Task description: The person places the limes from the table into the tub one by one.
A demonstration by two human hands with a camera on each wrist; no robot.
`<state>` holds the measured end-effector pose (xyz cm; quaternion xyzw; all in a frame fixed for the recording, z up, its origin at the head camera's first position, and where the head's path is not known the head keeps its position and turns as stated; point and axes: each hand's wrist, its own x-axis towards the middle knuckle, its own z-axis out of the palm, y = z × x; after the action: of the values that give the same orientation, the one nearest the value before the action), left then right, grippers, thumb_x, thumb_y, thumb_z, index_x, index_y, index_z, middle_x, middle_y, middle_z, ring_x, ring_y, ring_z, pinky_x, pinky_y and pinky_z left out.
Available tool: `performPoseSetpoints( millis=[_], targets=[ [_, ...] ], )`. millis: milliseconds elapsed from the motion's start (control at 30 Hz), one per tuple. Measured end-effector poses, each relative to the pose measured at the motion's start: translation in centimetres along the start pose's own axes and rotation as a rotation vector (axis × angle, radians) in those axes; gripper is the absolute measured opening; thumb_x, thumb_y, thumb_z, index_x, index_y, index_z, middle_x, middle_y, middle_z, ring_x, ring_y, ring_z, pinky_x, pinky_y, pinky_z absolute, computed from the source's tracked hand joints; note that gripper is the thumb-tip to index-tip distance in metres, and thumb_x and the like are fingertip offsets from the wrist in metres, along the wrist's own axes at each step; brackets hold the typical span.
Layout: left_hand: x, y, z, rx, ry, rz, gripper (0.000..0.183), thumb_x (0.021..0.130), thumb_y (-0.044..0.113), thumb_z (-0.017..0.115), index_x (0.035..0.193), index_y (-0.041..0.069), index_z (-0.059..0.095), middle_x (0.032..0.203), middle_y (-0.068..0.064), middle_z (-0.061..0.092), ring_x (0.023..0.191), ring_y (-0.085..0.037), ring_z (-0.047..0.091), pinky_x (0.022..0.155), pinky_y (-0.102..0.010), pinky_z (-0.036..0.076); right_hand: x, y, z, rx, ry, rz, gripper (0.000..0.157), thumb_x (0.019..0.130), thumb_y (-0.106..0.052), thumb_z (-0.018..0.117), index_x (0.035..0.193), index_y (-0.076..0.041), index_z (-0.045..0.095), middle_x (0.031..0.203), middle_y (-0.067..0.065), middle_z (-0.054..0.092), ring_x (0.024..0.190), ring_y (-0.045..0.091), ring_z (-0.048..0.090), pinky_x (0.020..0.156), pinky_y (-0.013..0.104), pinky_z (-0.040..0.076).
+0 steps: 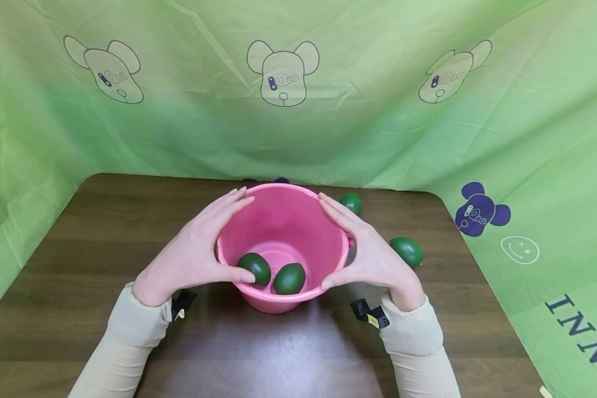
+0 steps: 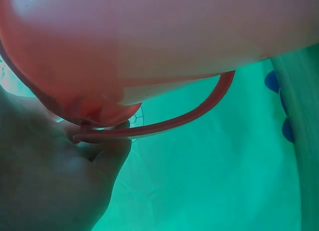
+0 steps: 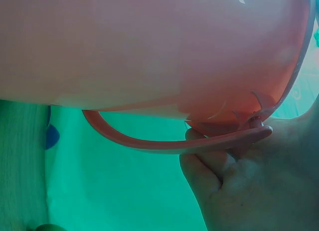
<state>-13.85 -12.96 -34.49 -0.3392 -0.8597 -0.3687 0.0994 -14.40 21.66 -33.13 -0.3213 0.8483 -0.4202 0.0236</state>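
1. The bucket [image 1: 283, 213] is at the table's middle, mouth upward; whether its base touches the wood cannot be told.
2. The left hand [image 1: 194, 254] grasps its left rim, thumb near, fingers far. The right hand [image 1: 373, 251] grips the right rim likewise; facing grips probably keep the bucket level.
3. The handle [image 2: 189, 116] hangs on the far side, leaving the mouth uncovered.
4. Inside, one fruit [image 1: 255, 268] and its neighbour [image 1: 289, 278] lie by the near wall, perhaps because the floor slopes that way.
5. Outside, a far fruit [image 1: 351, 204] and a nearer fruit [image 1: 407, 252] lie right of the bucket.
6. Beneath is the table [image 1: 79, 304]; beyond, a green cloth [image 1: 278, 143].
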Motion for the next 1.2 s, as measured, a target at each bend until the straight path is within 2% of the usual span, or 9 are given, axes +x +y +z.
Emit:
performPoseSetpoints(
  millis=[100,300,467,633,867,1200],
  targets=[
    [-0.2,0.0,0.0,0.023,-0.030,-0.027,0.120,0.066,0.074,0.082,0.162,0.026,0.029,0.167,0.010,0.016,0.152,-0.014,0.014,0.112,-0.053,0.035,0.0,0.0,0.0,0.001,0.001,0.007,0.129,0.055,-0.016,0.102,0.162,-0.025,0.030,0.167,-0.007,0.021,0.148,0.015,0.026,0.103,0.047,0.047],
    [-0.3,0.1,-0.3,0.068,-0.067,-0.026,0.135,0.061,0.077,0.082,0.164,0.017,0.019,0.168,0.010,0.009,0.153,-0.014,0.011,0.115,-0.049,0.032,0.0,0.0,0.1,0.007,0.003,0.019,0.130,0.055,-0.013,0.101,0.163,-0.024,0.030,0.167,-0.012,0.021,0.148,0.013,0.025,0.103,0.046,0.046],
    [-0.3,0.4,-0.7,0.042,-0.086,-0.033,0.141,0.057,0.080,0.082,0.164,0.017,0.017,0.168,0.012,0.007,0.152,-0.014,0.012,0.114,-0.048,0.034,0.0,0.0,0.1,0.009,0.004,0.014,0.130,0.055,-0.017,0.103,0.163,-0.023,0.030,0.167,-0.012,0.021,0.149,0.013,0.025,0.105,0.047,0.045],
    [-0.2,0.4,-0.9,0.041,-0.110,-0.033,0.143,0.055,0.081,0.082,0.164,0.016,0.016,0.168,0.012,0.006,0.152,-0.015,0.012,0.114,-0.047,0.034,-0.1,0.1,0.1,0.000,0.005,0.005,0.130,0.055,-0.023,0.103,0.163,-0.023,0.030,0.167,-0.008,0.020,0.149,0.014,0.025,0.106,0.048,0.044],
    [-0.2,0.3,-1.0,0.056,-0.112,-0.044,0.143,0.055,0.082,0.081,0.164,0.016,0.017,0.168,0.012,0.008,0.152,-0.014,0.012,0.113,-0.047,0.035,0.1,-0.1,0.0,0.001,-0.004,0.015,0.130,0.055,-0.017,0.102,0.163,-0.024,0.029,0.167,-0.014,0.019,0.149,0.013,0.024,0.105,0.046,0.045],
    [-0.1,0.6,-1.2,0.095,-0.128,-0.051,0.143,0.055,0.086,0.078,0.163,0.011,0.021,0.168,0.010,0.010,0.152,-0.014,0.014,0.113,-0.044,0.036,-0.1,-0.1,-0.2,0.012,-0.017,0.012,0.129,0.057,-0.021,0.102,0.163,-0.026,0.028,0.167,-0.013,0.018,0.150,0.014,0.023,0.104,0.046,0.045]
  ],
)
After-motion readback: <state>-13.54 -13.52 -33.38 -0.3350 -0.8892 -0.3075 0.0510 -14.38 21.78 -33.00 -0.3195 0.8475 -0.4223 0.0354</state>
